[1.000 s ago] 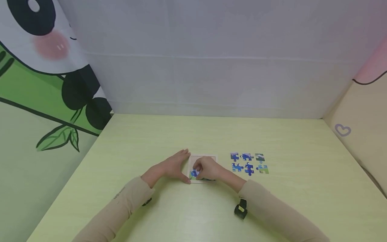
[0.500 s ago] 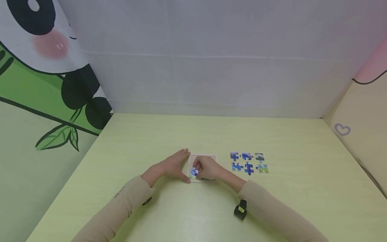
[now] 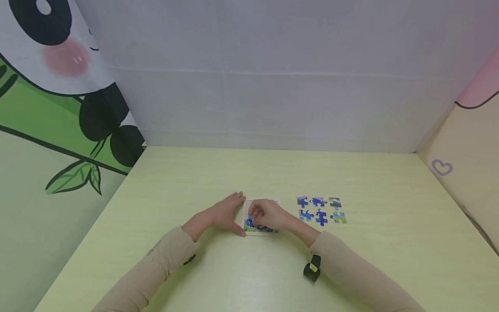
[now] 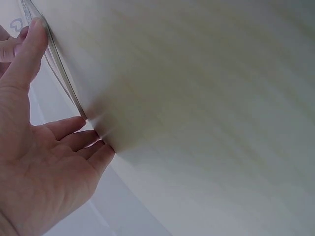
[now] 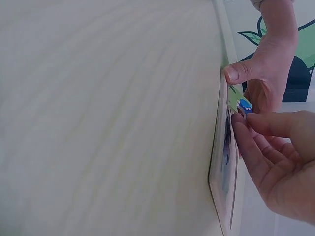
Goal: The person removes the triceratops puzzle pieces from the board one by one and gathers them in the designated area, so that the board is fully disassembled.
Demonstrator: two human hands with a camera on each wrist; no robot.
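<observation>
A small square puzzle board (image 3: 260, 234) with a pale rim lies on the table, printed pieces filling its near edge. My left hand (image 3: 226, 212) rests along its left side, thumb at the near corner and fingers at the far one. In the left wrist view, the fingertips (image 4: 109, 150) touch the table beside the board's edge. Over the board, my right hand (image 3: 269, 213) pinches a blue puzzle piece (image 5: 244, 105) between thumb and fingers, low at the left part of the board. The fingers partly hide this piece, and the hand covers the board's middle.
Several loose puzzle pieces (image 3: 321, 216), blue and green, lie in two rows right of the board. The pale wooden table (image 3: 249, 277) runs back to a white cloth wall (image 3: 249, 108). Painted side panels (image 3: 78, 173) stand at left and right.
My right hand has shifted slightly up and away, uncovering more of the printed pieces along the board's near edge. The blue piece that caught the light looks darker now. My left hand stays put.
</observation>
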